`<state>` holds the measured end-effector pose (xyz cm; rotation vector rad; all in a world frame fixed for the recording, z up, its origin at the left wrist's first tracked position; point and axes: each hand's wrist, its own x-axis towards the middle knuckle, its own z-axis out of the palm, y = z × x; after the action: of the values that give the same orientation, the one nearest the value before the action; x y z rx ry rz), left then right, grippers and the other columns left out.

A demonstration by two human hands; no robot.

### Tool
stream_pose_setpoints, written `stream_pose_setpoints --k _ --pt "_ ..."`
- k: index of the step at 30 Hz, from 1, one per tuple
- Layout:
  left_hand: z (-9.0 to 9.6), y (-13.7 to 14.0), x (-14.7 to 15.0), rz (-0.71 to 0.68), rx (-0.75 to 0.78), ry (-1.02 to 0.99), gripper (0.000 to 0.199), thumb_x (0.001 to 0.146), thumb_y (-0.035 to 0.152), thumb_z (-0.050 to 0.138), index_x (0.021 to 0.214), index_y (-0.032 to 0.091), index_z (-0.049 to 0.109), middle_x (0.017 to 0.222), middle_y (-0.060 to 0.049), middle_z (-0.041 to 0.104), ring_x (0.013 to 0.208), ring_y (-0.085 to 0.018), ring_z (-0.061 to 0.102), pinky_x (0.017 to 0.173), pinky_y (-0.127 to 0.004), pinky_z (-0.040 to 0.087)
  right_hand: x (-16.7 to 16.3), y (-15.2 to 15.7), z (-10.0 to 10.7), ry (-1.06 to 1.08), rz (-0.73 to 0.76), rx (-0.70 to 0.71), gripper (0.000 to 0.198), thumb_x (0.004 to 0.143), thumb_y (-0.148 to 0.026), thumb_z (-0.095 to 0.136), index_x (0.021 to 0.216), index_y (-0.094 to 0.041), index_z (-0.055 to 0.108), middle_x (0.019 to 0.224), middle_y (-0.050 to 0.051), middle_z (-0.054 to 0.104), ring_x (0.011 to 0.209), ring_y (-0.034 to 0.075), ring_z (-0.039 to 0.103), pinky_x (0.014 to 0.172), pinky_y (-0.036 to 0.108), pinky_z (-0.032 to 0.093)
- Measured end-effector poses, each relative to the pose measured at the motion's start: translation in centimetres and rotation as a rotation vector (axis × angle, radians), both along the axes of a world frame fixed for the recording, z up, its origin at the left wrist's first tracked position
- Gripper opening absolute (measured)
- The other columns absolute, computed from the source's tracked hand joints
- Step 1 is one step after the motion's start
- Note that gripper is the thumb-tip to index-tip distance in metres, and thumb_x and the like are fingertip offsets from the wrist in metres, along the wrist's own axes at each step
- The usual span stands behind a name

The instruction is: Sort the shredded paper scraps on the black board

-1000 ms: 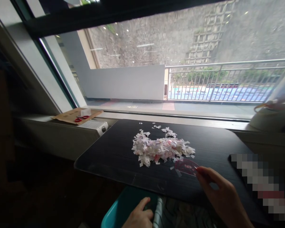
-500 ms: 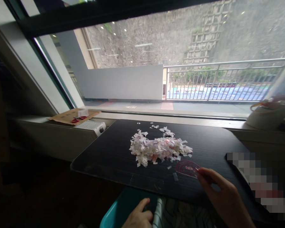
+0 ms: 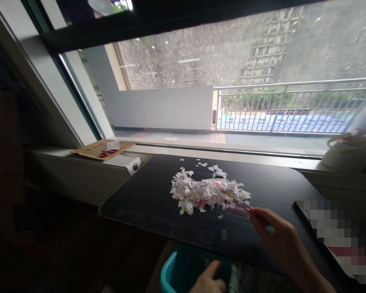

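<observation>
Right hand point(image 3: 280, 242): fingers point(image 3: 258, 215) pinched on the near edge of a clear pink protractor point(image 3: 236, 208), its far edge pressed into the near right side of the paper scrap pile point(image 3: 208, 191). The grip looks light, fingertips only.

Left hand point(image 3: 208, 280): low, below the table's near edge, lying on the rim of a teal bin point(image 3: 171, 272). I can't tell how far those fingers are curled; most of the hand is cut off by the frame.

Pile sits mid-table on the black table top point(image 3: 140, 199). Stray scraps point(image 3: 222, 234) already lie between pile and near edge.

Risks, as I judge them:
- Thin blade, loose heap: scraps may ride over or slip round the protractor's ends and scatter.
- The bin's mouth sits left of the protractor's line; anything dragged straight back could miss it and fall to the floor.
- A fingertip hold could let the protractor twist.

Windowsill behind: white heater point(image 3: 122, 161), cardboard sheet point(image 3: 94, 149).
</observation>
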<state>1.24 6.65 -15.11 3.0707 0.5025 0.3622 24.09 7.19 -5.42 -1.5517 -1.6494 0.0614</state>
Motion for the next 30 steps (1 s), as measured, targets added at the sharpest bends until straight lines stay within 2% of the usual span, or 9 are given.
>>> stream_pose_setpoints --k 5,9,13,16,19,22,26,30 --pt "2.0 0.1 -0.5 -0.025 0.037 0.095 0.04 0.086 0.012 0.06 0.047 0.017 0.051 0.04 0.012 0.038 0.037 -0.005 0.03 0.088 -0.031 0.039 -1.3 0.2 0.1 0.023 0.057 -0.106 0.022 0.088 -0.035 0.051 0.089 -0.021 0.068 0.073 0.0 0.068 0.065 0.014 0.063 0.062 0.023 0.049" --pt "3.3 0.1 -1.1 -0.033 0.03 0.113 0.034 0.087 0.022 0.062 0.053 0.018 0.058 0.044 0.01 0.044 0.041 -0.008 0.035 0.092 -0.034 0.036 -1.4 0.7 -0.7 0.138 0.033 -0.105 0.025 0.081 -0.04 0.056 0.088 -0.021 0.071 0.073 0.001 0.073 0.065 0.017 0.067 0.061 0.023 0.053" --pt "2.7 0.1 -1.0 -0.015 0.033 0.14 0.034 0.083 0.032 0.067 0.052 0.02 0.06 0.043 0.008 0.044 0.044 -0.01 0.037 0.087 -0.035 0.039 -1.6 1.8 -1.8 0.227 -0.011 -0.096 0.03 0.079 -0.043 0.056 0.088 -0.019 0.073 0.078 0.004 0.076 0.069 0.02 0.07 0.065 0.027 0.056" --pt "1.9 0.5 -0.6 0.004 0.085 0.179 0.04 0.081 0.023 0.069 0.045 0.018 0.053 0.042 0.008 0.043 0.044 -0.009 0.036 0.083 -0.032 0.039 -2.1 2.0 -2.3 0.249 -0.028 -0.099 0.032 0.078 -0.044 0.057 0.089 -0.019 0.073 0.079 0.004 0.076 0.068 0.021 0.07 0.064 0.029 0.056" --pt "1.7 0.7 -0.2 0.031 0.122 0.203 0.04 0.079 0.015 0.069 0.044 0.016 0.05 0.041 0.009 0.042 0.041 -0.007 0.033 0.078 -0.03 0.039 -2.6 1.6 -2.3 0.302 0.067 -0.12 0.029 0.076 -0.042 0.06 0.086 -0.019 0.073 0.079 0.004 0.077 0.071 0.022 0.071 0.066 0.028 0.056" --pt "2.2 0.5 -0.3 0.045 0.139 0.227 0.042 0.079 0.016 0.069 0.043 0.016 0.048 0.042 0.009 0.043 0.04 -0.006 0.029 0.076 -0.028 0.039 -2.6 1.2 -1.9 0.401 0.138 -0.108 0.027 0.076 -0.04 0.062 0.086 -0.018 0.074 0.083 0.005 0.077 0.077 0.023 0.072 0.07 0.027 0.057" --pt "3.1 0.0 -0.7 0.042 0.155 0.249 0.047 0.08 0.018 0.069 0.04 0.015 0.045 0.043 0.008 0.045 0.039 -0.006 0.027 0.079 -0.027 0.041 -2.2 1.3 -2.0 0.479 0.061 -0.108 0.031 0.07 -0.043 0.064 0.085 -0.018 0.074 0.081 0.006 0.077 0.077 0.025 0.072 0.067 0.029 0.058" --pt "3.9 0.0 -0.7 0.013 0.172 0.249 0.046 0.083 0.024 0.068 0.042 0.017 0.049 0.042 0.008 0.044 0.037 -0.007 0.026 0.083 -0.031 0.042 -2.6 1.3 -2.2 0.479 0.116 -0.098 0.028 0.071 -0.041 0.061 0.081 -0.018 0.074 0.078 0.005 0.077 0.076 0.024 0.072 0.067 0.029 0.056"
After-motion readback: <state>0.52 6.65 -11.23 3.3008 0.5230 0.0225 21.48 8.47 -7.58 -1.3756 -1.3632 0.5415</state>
